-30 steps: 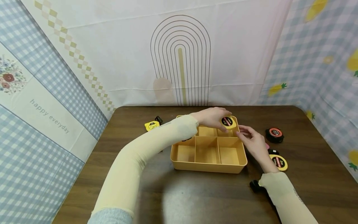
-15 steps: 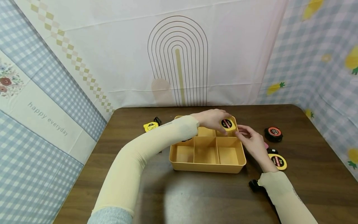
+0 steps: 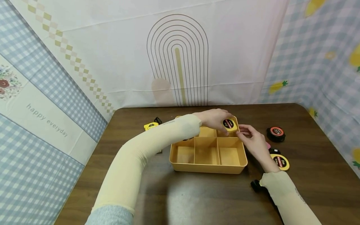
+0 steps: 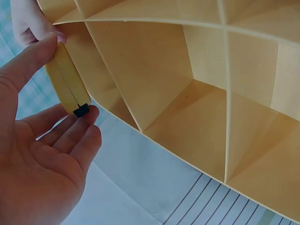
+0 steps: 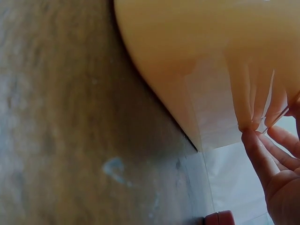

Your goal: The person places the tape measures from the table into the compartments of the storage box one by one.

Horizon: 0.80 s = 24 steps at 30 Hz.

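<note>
My left hand [image 3: 214,119] pinches the tape [image 3: 230,124] at the box's [image 3: 208,168] far right corner. My right hand [image 3: 255,144] touches the side wall; clamped or not, can't tell.

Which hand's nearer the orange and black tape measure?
Right. The right hand is at the box, left of that tape measure; the left hand is farther left, above the box.

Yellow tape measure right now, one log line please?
left hand: pinches yellow tape measure over back-right compartment | right hand: touches right side of divided box
</note>
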Each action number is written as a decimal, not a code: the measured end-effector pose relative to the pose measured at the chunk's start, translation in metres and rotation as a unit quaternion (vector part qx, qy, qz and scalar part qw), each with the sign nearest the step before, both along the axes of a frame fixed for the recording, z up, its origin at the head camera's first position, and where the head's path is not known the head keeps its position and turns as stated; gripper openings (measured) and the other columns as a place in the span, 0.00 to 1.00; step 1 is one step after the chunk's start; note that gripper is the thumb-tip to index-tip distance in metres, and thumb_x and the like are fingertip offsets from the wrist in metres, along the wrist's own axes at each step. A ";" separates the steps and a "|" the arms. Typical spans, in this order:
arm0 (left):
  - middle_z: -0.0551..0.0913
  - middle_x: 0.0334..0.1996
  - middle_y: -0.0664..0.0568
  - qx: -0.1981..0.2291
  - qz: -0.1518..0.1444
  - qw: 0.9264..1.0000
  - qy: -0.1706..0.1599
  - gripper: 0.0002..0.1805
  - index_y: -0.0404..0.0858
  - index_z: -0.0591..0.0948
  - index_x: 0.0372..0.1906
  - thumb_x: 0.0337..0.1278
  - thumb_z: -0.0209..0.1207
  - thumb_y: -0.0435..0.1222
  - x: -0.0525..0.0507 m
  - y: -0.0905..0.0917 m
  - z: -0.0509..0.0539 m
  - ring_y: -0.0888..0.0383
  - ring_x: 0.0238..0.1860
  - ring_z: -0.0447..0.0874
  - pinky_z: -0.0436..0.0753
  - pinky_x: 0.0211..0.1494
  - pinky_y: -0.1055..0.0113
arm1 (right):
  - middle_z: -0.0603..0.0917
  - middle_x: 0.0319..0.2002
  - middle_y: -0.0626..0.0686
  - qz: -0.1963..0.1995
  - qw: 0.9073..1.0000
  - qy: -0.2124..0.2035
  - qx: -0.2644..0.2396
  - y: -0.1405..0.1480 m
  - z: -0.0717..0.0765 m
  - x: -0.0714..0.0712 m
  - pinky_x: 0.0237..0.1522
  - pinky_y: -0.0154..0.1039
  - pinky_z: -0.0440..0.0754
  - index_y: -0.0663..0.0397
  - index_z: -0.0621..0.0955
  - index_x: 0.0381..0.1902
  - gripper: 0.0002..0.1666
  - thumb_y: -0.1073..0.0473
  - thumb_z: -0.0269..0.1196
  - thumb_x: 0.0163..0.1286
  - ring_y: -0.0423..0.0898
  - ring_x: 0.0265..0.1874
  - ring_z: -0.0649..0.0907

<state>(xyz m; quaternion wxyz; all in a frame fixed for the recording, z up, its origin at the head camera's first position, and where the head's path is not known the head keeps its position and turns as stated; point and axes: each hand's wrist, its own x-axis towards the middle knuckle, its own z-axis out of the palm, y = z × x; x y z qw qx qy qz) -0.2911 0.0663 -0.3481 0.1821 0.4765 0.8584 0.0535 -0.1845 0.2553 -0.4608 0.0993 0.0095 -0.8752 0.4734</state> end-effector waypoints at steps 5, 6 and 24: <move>0.76 0.62 0.52 0.001 -0.003 1.000 0.004 0.40 0.41 0.70 0.73 0.59 0.69 0.51 -0.002 0.002 -0.003 0.62 0.55 0.73 0.71 0.56 0.74 | 0.84 0.53 0.61 0.001 1.000 0.002 -0.002 0.000 0.000 0.000 0.41 0.17 0.75 0.58 0.77 0.63 0.28 0.46 0.60 0.76 0.52 0.50 0.83; 0.76 0.62 0.53 0.002 -0.004 1.000 0.005 0.40 0.41 0.70 0.73 0.59 0.69 0.51 -0.003 0.002 -0.005 0.62 0.54 0.74 0.72 0.56 0.74 | 0.84 0.53 0.61 0.002 1.000 0.003 -0.003 0.000 0.000 0.000 0.41 0.17 0.75 0.58 0.77 0.63 0.28 0.46 0.60 0.76 0.52 0.51 0.83; 0.77 0.56 0.55 0.016 -0.003 1.000 -0.023 0.40 0.43 0.69 0.74 0.60 0.69 0.49 -0.005 -0.002 -0.012 0.62 0.51 0.74 0.72 0.53 0.75 | 0.83 0.54 0.63 0.003 1.000 -0.010 -0.011 0.000 0.001 0.000 0.39 0.17 0.75 0.57 0.76 0.65 0.30 0.44 0.61 0.75 0.59 0.52 0.83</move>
